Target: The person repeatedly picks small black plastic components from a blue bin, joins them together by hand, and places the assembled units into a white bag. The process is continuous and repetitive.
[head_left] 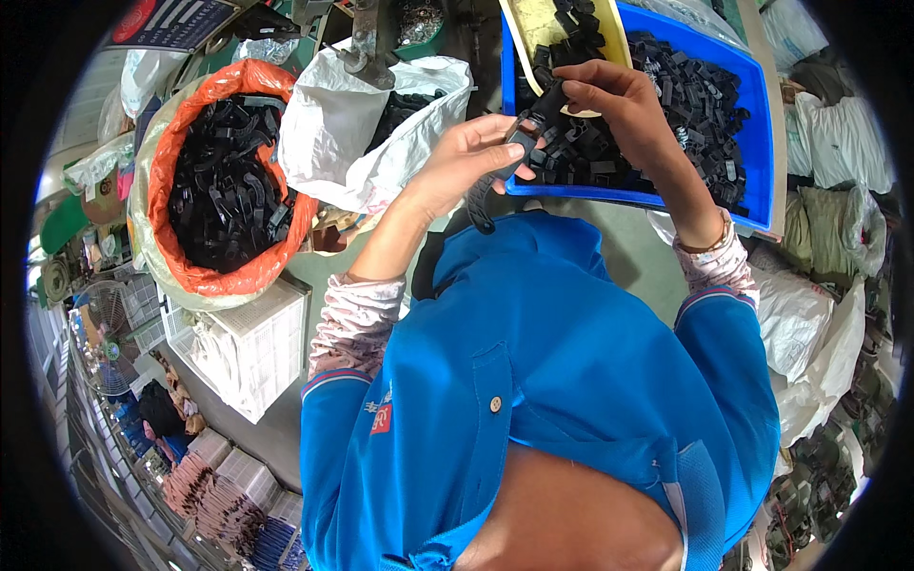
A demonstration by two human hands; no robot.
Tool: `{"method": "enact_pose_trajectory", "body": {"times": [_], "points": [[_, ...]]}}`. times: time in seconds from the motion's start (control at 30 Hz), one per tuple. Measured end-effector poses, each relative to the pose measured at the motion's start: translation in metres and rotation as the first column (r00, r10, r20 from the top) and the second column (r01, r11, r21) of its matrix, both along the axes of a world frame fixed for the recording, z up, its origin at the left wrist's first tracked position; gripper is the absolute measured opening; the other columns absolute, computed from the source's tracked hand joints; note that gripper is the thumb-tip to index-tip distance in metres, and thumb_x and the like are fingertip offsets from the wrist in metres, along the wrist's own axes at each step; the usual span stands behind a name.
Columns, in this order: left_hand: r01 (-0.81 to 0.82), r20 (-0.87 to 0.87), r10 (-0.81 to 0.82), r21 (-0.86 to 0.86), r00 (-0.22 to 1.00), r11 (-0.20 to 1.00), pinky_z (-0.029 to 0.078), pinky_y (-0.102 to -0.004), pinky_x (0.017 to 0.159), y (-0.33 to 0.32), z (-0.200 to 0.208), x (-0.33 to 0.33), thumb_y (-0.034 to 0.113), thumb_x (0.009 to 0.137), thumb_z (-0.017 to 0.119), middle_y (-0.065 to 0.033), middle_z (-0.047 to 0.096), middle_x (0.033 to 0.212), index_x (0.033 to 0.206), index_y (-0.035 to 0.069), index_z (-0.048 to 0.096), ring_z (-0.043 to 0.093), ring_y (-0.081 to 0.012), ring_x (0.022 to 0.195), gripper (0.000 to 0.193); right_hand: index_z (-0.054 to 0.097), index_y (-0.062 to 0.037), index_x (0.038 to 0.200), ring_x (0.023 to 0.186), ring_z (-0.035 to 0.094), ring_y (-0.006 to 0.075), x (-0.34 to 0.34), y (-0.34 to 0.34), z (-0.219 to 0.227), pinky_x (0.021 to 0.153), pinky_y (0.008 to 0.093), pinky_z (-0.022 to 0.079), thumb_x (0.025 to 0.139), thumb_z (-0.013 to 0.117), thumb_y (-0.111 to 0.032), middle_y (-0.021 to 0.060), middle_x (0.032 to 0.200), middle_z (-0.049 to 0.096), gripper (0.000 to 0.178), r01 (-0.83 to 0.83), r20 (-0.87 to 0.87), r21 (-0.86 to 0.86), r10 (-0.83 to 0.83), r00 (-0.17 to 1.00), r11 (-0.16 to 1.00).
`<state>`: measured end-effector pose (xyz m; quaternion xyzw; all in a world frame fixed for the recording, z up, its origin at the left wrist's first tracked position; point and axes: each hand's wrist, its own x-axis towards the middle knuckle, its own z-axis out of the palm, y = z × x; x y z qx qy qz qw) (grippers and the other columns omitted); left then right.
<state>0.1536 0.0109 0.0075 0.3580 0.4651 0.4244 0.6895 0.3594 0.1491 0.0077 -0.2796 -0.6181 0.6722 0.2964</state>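
Close to the blue work shirt (562, 381), the left hand (466, 157) curled its fingers around a small black plastic buckle piece (522, 143) with a dark strap (481, 200) hanging below it. Just beside it, the right hand (614, 100) pinched another small black plastic clip (550, 98) between thumb and fingertips, touching the top of the first piece. Both pieces sat in the air over the near edge of the big blue plastic tray (757, 124), which was full of black plastic clips. Behind the hands, a yellow scoop-shaped dish (533, 21) lay in the tray. Farther left stood a white woven sack (333, 124) and an orange-lined bag of black plastic parts (224, 186).
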Motion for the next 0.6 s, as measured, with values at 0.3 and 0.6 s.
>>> {"method": "enact_pose_trajectory", "body": {"times": [0.3,0.6], "points": [[-0.034,0.04,0.033,0.009,0.999,0.999,0.049,-0.0244,0.059,0.0,-0.006,0.005,0.02,0.096,0.061,-0.009,0.066,0.12,0.126,0.005,0.056,0.068,-0.0168,0.091,0.034,0.068,0.0,0.109,0.082,0.062,0.0097,-0.006,-0.005,-0.005,0.077,0.0254,0.05,0.09,0.069,-0.014,0.0044,0.096,0.068,0.024,-0.107,0.107,0.023,0.104,0.989,0.994],[-0.088,0.066,0.088,-0.012,0.994,0.996,0.051,-0.0258,0.057,0.003,-0.011,0.007,0.016,0.093,0.066,-0.0111,0.067,0.11,0.118,0.002,0.055,0.069,-0.0179,0.089,0.031,0.064,0.0006,0.096,0.086,0.061,0.0105,-0.009,-0.027,-0.012,0.079,0.0258,0.05,0.09,0.069,-0.012,0.0066,0.096,0.067,0.015,-0.055,0.055,-0.111,0.061,0.997,0.992]]}}
